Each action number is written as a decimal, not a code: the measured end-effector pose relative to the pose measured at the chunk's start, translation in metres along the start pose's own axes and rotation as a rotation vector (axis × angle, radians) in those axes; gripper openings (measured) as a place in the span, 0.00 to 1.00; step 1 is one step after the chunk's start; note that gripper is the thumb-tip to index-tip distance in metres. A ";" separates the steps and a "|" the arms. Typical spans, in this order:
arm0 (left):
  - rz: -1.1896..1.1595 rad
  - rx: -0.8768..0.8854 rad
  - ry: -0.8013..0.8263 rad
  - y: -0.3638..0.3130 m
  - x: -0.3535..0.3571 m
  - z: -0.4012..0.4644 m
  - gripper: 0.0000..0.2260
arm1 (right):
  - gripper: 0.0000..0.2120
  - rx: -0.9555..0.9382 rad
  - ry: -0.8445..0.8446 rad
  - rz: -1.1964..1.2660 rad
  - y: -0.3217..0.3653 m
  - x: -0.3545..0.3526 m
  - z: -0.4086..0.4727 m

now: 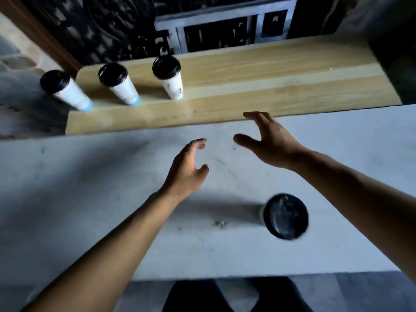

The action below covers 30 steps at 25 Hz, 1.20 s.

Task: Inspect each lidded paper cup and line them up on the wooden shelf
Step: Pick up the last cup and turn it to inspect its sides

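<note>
Near cup: one cup [285, 216] stood upright on the grey surface [90, 199], close in under the right forearm, seen almost straight down, so little beyond its black lid showed. Not on the shelf yet, so I judged it the last one waiting its turn.
Lid: dark, round, catching pale glints; blurred, so whether it sat fully tight I could not tell.
Left hand: the left hand [188, 168] hovered over the middle of the surface, fingers loosely curled, spread and empty, touching nothing.
Right hand: the right hand [269, 144] hung just beside it, a little farther out near the shelf edge, thumb and fingers splayed, holding nothing. Both palms faced each other, a ready shape for taking a cup, by my reading.
Shelf: the wooden shelf [270, 86] ran along the far side of the surface, its right stretch bare.
Row: three cups [121, 85] stood upright at its left end, spaced apart in a line, black lids on white walls; two showed a blue band at the base, and the rightmost had faint markings. The far-left one sat right at the shelf's corner.
</note>
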<state>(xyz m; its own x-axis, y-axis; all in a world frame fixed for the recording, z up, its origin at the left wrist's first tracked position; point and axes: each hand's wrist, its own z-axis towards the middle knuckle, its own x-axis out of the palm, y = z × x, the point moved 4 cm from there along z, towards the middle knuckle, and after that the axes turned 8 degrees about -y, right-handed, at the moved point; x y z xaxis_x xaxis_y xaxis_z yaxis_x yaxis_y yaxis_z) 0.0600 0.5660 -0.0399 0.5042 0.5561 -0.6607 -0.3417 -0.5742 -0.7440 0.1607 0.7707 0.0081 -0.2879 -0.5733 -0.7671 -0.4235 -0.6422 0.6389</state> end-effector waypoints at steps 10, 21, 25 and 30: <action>0.079 -0.308 0.089 -0.039 0.117 -0.166 0.43 | 0.22 -0.173 0.079 0.073 -0.046 -0.036 -0.169; -0.008 -0.286 -0.003 -0.051 0.145 -0.146 0.24 | 0.30 -0.056 0.089 -0.066 -0.046 -0.019 -0.181; -0.080 -0.267 -0.030 -0.070 0.098 -0.167 0.27 | 0.35 0.013 0.110 0.117 -0.035 -0.031 -0.177; -0.178 -0.136 -0.173 -0.119 0.027 -0.176 0.24 | 0.33 0.213 0.094 0.677 -0.010 -0.074 -0.162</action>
<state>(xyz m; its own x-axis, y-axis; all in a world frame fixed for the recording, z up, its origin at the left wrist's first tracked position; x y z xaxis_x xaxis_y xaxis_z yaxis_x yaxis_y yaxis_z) 0.2538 0.5438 0.0488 0.3996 0.7434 -0.5363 -0.1439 -0.5269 -0.8376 0.3252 0.7371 0.0685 -0.4757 -0.8584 -0.1917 -0.3396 -0.0218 0.9403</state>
